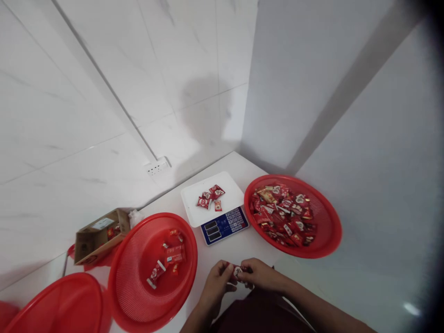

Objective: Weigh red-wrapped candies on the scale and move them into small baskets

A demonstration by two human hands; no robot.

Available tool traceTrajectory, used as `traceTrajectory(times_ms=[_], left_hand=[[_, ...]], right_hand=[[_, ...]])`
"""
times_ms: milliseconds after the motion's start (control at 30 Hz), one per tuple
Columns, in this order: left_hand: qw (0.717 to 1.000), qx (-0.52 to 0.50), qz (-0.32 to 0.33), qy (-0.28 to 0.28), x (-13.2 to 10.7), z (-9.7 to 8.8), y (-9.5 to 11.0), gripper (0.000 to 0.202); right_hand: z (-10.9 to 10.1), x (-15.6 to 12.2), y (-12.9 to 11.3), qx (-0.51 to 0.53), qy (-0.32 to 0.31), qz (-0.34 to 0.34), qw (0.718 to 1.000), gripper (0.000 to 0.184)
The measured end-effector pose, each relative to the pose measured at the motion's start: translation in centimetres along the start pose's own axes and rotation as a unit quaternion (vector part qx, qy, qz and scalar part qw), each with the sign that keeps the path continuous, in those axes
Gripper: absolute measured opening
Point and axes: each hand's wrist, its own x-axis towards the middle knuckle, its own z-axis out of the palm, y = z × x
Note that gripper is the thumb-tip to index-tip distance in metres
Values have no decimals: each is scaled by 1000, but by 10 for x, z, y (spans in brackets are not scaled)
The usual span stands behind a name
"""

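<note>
Handling of a single red packet (237, 272) above the near edge of a white tabletop (210, 254). The packet is held between the two hands, in front of the person's dark clothing and nearer the viewer than the scale (226, 225). The fingers of the left hand (215, 280) are closed on one end; those of the right hand (261, 274) pinch the other. Whether the wrapper is sealed or torn cannot be told.

On the scale's white pan (192, 196) lie four small packets (217, 191), loosely grouped. To the right, a red basket (329, 226) contains a heap of packets (284, 212), mostly red. To the left, a second basket (126, 273) holds only a few packets (175, 254); beyond it stands an open cardboard box (99, 252), and a further red basket (60, 303) is cut off by the lower edge of the view.

The step in hand appears to be two-handed handling, perhaps inspection, of the one packet. The next move, as judged from this grip, calls for one hand to release its end while the other keeps a light pinch, carrying the packet clear of the scale's raised pan and the basket rims.
</note>
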Motion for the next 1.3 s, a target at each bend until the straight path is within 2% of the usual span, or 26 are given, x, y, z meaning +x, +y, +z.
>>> traceTrajectory(times_ms=[167, 267, 333, 400, 467, 533, 600, 700, 833, 933, 1100, 1300], left_hand=[[1000, 6, -9, -25, 4, 10, -2, 36], [1000, -23, 14, -15, 9, 16, 0, 34], [999, -52, 15, -2, 13, 19, 4, 32], [995, -94, 4, 16, 18, 21, 8, 31], [989, -143, -12, 37, 22, 21, 12, 32], [982, -180, -27, 59, 26, 21, 15, 33], [976, -198, -39, 75, 29, 21, 16, 34], [975, -199, -46, 91, 33, 22, 16, 35], [974, -197, -48, 98, 35, 28, 15, 36], [975, -197, -46, 92, 37, 33, 18, 35], [975, -193, -50, 98, 39, 38, 27, 34], [974, -207, -49, 83, 39, 33, 33, 33]], right_hand=[[-3, -7, -3, 14, -1, -16, 1000, 26], [-21, -10, -6, 4, 28, -28, 999, 23], [-45, -10, -6, -4, 85, -37, 996, 22], [-78, -9, 0, -21, 175, -47, 983, 23], [-114, -7, 14, -70, 273, -44, 958, 22], [-148, -6, 33, -133, 367, -7, 921, 21], [-174, -6, 54, -170, 403, 35, 899, 22], [-197, -6, 80, -174, 411, 74, 892, 24], [-209, 0, 95, -167, 413, 101, 890, 24], [-212, 6, 98, -155, 402, 113, 895, 15], [-212, 8, 94, -105, 368, 100, 918, 23], [-218, 3, 81, -41, 394, 73, 915, 23]])
